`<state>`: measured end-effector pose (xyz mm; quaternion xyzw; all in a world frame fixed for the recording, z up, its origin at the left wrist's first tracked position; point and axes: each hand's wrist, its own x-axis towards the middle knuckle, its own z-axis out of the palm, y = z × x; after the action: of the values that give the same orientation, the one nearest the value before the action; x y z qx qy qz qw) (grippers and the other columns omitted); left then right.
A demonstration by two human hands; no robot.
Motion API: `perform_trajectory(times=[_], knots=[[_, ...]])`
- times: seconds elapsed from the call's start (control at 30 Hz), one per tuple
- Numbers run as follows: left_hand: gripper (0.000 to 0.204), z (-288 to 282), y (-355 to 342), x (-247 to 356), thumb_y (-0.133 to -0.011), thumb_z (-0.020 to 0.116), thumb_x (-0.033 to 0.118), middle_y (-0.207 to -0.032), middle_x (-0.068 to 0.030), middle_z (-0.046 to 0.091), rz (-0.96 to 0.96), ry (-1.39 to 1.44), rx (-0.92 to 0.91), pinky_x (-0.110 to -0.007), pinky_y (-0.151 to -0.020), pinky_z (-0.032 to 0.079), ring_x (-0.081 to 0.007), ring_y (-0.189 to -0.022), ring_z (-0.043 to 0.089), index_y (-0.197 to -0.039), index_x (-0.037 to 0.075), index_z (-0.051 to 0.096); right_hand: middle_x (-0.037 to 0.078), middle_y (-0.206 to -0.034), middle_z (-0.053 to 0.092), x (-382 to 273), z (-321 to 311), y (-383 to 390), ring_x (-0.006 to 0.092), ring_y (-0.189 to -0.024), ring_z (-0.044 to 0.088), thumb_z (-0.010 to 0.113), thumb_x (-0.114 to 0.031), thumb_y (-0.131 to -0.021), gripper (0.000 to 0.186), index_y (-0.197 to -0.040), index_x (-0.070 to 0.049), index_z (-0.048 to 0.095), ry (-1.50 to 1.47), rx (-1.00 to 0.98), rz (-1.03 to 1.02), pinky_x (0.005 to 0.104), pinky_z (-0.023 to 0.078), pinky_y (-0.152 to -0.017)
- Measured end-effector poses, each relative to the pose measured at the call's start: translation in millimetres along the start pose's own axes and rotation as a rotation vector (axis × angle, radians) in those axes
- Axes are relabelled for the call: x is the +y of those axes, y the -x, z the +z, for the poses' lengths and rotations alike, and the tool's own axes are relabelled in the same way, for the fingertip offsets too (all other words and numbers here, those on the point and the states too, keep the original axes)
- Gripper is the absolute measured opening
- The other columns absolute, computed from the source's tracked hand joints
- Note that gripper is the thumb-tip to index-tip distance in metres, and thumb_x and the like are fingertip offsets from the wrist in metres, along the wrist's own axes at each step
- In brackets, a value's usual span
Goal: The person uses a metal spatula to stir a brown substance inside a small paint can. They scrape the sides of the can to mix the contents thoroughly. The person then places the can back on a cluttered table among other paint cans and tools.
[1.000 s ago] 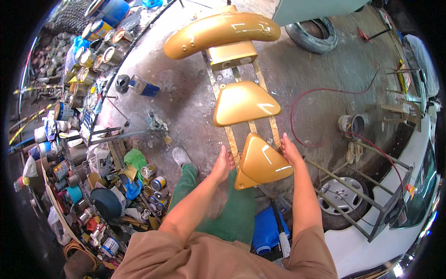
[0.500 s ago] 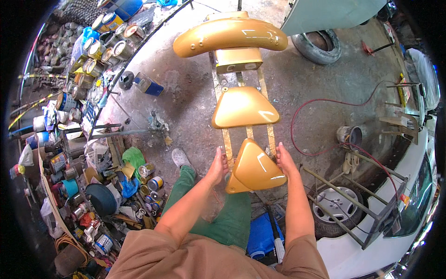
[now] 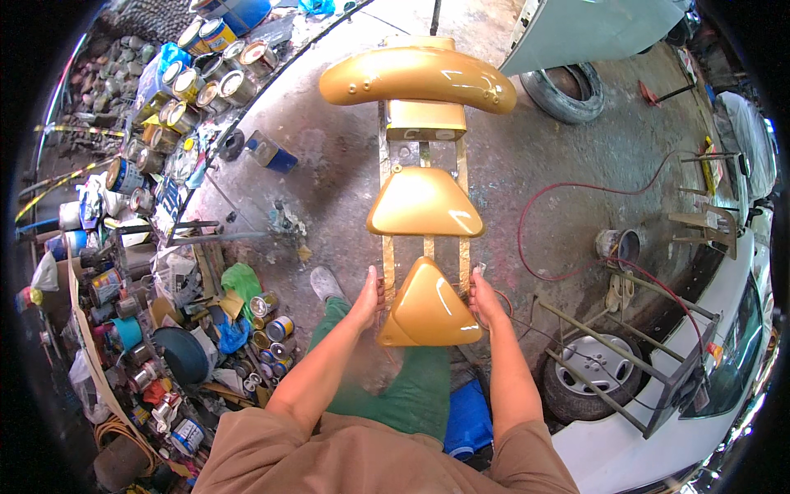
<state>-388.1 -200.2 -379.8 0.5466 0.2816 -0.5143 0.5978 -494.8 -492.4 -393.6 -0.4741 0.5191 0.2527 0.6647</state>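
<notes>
A rack of gold-coated bars point(image 3: 389, 255) stretches away in front of me, carrying several glossy gold-painted parts. Nearest is a triangular side panel point(image 3: 432, 309), with a wider trapezoid panel point(image 3: 425, 202) beyond it. Farther off sit a box-shaped part point(image 3: 425, 121) and a long curved fender point(image 3: 415, 76). My left hand point(image 3: 365, 303) is closed round the rack's left side, thumb pointing forward. On the opposite side, my right hand point(image 3: 485, 301) holds the rack in the same way. Both hands flank the triangular panel; their curled fingers are partly hidden.
Paint cans point(image 3: 234, 86) and clutter crowd the left side. A red hose point(image 3: 527, 206) loops over the floor to the right, near a bucket point(image 3: 617, 244). A metal stand point(image 3: 634, 370), a wheel point(image 3: 594, 362) and a white car point(image 3: 658, 445) lie at lower right; a tyre point(image 3: 568, 90) lies farther off.
The rack's near end has swung left with both hands, so it now points more straight ahead. The near panels have shifted left, while the fender has moved slightly right in view.
</notes>
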Motion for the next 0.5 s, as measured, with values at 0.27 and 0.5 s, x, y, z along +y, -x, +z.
perform_trajectory(times=[0.27,0.5], knots=[[0.098,-55,1,4,-0.096,0.023,0.082,-0.138,-0.0155,0.059,-0.007,-0.055,0.004,-0.038,-0.101,0.045,-0.0235,-0.118,0.061,-0.144,-0.001,0.046,0.002,-0.084,0.065,37,40,-11,0.0114,-0.064,0.055,0.038,-0.061,-0.105,0.05,-0.117,-0.016,0.056,-0.043,-0.06,0.002,0.0302,0.044,-0.056],[0.097,-87,15,28,-0.096,0.023,0.081,-0.131,-0.0149,0.064,0.023,-0.124,0.042,-0.04,-0.098,0.047,-0.0241,-0.113,0.063,-0.139,0.0,0.052,0.008,-0.091,0.069,51,82,-5,0.0182,-0.07,0.064,0.037,-0.061,-0.105,0.055,-0.123,-0.014,0.057,-0.08,-0.129,-0.009,0.0351,0.052,-0.062]])
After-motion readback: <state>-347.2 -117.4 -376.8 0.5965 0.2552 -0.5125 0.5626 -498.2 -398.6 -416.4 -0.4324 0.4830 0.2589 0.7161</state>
